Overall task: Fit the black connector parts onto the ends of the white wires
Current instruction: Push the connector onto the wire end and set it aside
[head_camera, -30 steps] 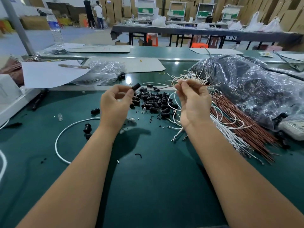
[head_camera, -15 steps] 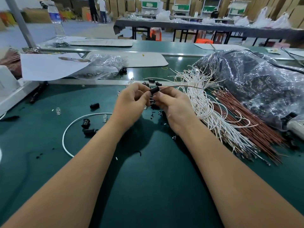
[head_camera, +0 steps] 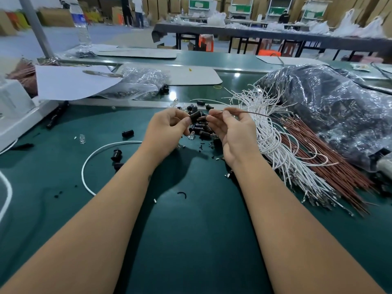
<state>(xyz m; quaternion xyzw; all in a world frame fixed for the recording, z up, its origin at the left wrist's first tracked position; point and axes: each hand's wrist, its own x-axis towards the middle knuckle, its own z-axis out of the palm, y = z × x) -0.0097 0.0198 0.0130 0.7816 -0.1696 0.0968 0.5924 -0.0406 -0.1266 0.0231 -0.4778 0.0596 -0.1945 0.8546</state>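
Observation:
My left hand [head_camera: 167,130] pinches a small black connector part [head_camera: 196,116] between thumb and fingers. My right hand [head_camera: 231,132] pinches a thin brown wire [head_camera: 250,112] near its metal tip, and the tip sits at the connector's open end. Under both hands lies a pile of black connector parts [head_camera: 201,129]. A thick bundle of white wires [head_camera: 273,136] fans out to the right of my right hand, with a bundle of brown wires [head_camera: 322,153] beside it.
A looped white cable [head_camera: 99,153] and stray black parts [head_camera: 127,133] lie left on the green mat. A large clear plastic bag [head_camera: 339,109] fills the right; a smaller bag [head_camera: 140,83], white paper [head_camera: 70,81] and a white box [head_camera: 12,102] sit behind left.
My hands came together from apart. The right hand brought a wire over from the bundle to the connector held in the left, and the two now meet at the connector's end.

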